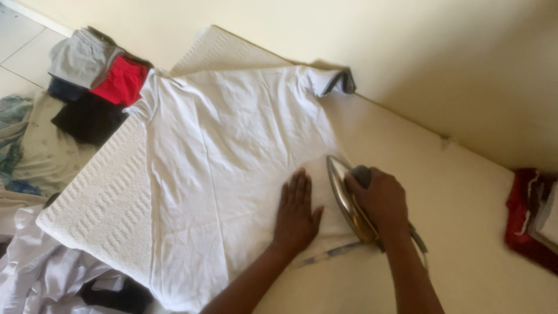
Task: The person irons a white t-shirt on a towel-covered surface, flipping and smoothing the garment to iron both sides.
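- Pale cream surface point(465, 192) runs under everything, meeting a plain cream wall point(407, 46) along the far edge; tiled floor shows top left.
- Nearest you: your left hand point(296, 212) lies flat, fingers together, palm down on the white shirt point(221, 157), pinning the cloth just beside the iron point(347, 197).
- Your right hand point(381, 200) is wrapped tight around the iron's grey handle; the metal soleplate sits tipped on its edge at the shirt's hem, cord trailing toward you.
- Judgement: keep the flat hand stretching the fabric away from the plate, fingertips clear of the hot edge, and lay the plate fully down before stroking.
- Shirt: thin, creased knit, short sleeves, dark-trimmed cuff point(343, 81).
- Beneath it, a ribbed white towel point(110, 197), thick and textured.
- Farther off: 1 folded stack point(99, 81) of grey, red and black garments; red cloth point(523, 221) at right.
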